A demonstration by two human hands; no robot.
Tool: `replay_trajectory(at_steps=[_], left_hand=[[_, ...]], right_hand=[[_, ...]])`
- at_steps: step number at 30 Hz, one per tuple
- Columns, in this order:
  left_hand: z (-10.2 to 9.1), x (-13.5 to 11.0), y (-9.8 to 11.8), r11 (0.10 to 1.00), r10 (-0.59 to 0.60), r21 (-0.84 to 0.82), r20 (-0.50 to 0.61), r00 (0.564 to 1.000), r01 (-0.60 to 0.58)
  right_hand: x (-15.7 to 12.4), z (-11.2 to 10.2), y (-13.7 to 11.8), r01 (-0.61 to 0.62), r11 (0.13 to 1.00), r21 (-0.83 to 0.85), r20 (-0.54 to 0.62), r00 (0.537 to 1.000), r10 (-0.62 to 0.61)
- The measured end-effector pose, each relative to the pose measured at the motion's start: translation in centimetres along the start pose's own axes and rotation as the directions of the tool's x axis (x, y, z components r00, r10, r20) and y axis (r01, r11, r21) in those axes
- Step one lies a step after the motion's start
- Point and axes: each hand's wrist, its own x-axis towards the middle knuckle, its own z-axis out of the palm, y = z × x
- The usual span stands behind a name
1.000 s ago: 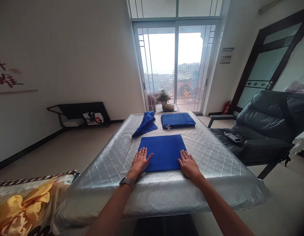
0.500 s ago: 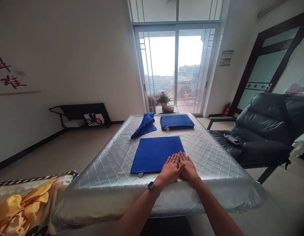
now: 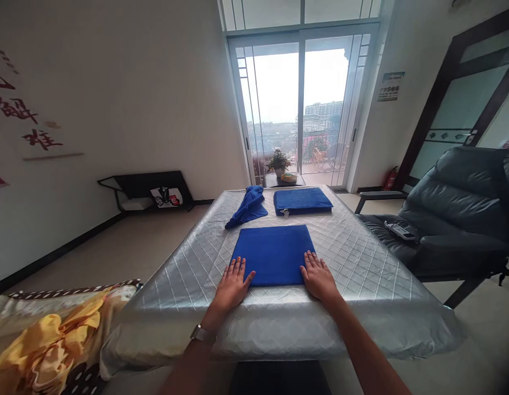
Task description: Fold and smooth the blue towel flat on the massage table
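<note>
A folded blue towel (image 3: 275, 252) lies flat as a rectangle near the front of the table. My left hand (image 3: 233, 282) rests on its near left corner, palm down with fingers stretched out. On the near right edge lies my right hand (image 3: 318, 275), also flat and open, its fingertips on the towel's border. Behind is a stack of folded blue towels (image 3: 303, 200) with a pale tag at its front edge. To the left of that stack sits a crumpled blue towel (image 3: 248, 207). Neither hand grasps anything.
A silver quilted cover (image 3: 184, 274) drapes over the table. To the right stands a dark reclining chair (image 3: 447, 214) holding a remote-like device (image 3: 400, 231). Yellow cloth (image 3: 52, 345) lies at the lower left. A small potted plant (image 3: 279, 162) stands beyond the table's far edge.
My left hand has moved left across the towel, from beside my right hand to the near left corner. My right hand stays at the right edge. The view has shifted slightly left.
</note>
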Motion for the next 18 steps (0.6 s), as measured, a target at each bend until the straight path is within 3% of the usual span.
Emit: replay_trajectory(at_steps=[18], left_hand=[[-0.4,-0.73,0.56,0.996,-0.025,-0.084,-0.033,0.999,0.023]], right_hand=[[0.11,-0.05,0.08,-0.01,0.999,-0.051,0.008,1.0,0.01]])
